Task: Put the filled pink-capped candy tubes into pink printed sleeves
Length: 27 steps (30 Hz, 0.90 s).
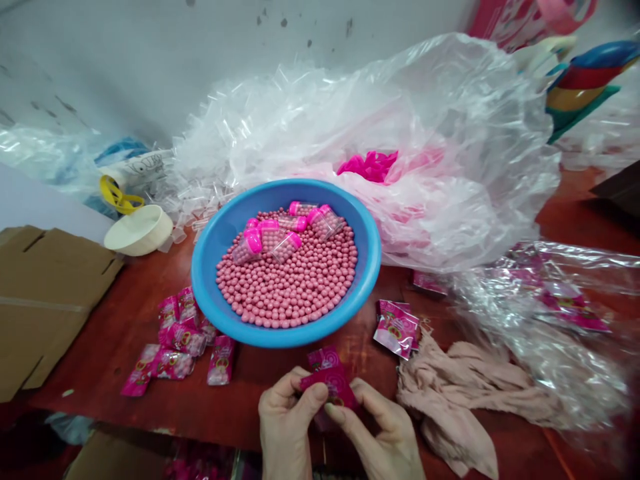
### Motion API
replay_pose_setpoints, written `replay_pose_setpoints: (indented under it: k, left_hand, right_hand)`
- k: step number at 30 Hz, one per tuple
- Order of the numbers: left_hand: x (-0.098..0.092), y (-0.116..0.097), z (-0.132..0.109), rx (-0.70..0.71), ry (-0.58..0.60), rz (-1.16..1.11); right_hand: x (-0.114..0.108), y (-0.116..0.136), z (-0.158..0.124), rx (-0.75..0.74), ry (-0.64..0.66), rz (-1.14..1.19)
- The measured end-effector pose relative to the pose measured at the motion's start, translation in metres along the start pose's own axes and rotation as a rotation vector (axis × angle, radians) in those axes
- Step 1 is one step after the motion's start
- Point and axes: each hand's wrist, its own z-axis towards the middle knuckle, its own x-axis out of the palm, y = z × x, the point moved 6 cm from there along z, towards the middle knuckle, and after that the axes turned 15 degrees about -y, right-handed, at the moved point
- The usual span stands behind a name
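Observation:
A small magenta printed packet [334, 385] is pinched between the fingertips of my left hand [289, 421] and my right hand [383, 430], near the table's front edge. Just beyond it shows another magenta printed piece [323, 357]; I cannot tell whether it is a separate packet. Ahead stands a blue basin [287, 338] of pink beads [295, 287]. Several clear tubes with pink caps [286, 247] lie on the beads. Filled packets [183, 339] are heaped left of the basin, and flat packets [397, 327] lie to its right.
A crumpled beige cloth [465, 387] and clear plastic wrap [540, 340] lie at right. Behind the basin is a large clear bag [450, 133] with pink pieces. A white round dish [139, 231], yellow tape [120, 195] and folded cardboard [50, 300] are at left.

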Motion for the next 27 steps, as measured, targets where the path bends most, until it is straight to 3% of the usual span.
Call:
replay_pose_setpoints:
  k: [5, 11, 19, 27]
  left_hand:
    - [0.004, 0.004, 0.008, -0.031, -0.01, 0.032]
    - [0.007, 0.009, 0.019, 0.026, 0.0, 0.117]
    - [0.009, 0.007, 0.02, 0.063, 0.028, 0.164]
    - [0.01, 0.003, 0.023, 0.184, 0.047, 0.304]
  right_hand:
    - [-0.005, -0.012, 0.003, 0.053, -0.012, -0.023]
    - [-0.025, -0.03, 0.014, 0.018, -0.116, -0.108]
    - [-0.013, -0.028, 0.011, 0.004, -0.19, -0.149]
    - [-0.018, -0.027, 0.016, 0.038, -0.196, -0.164]
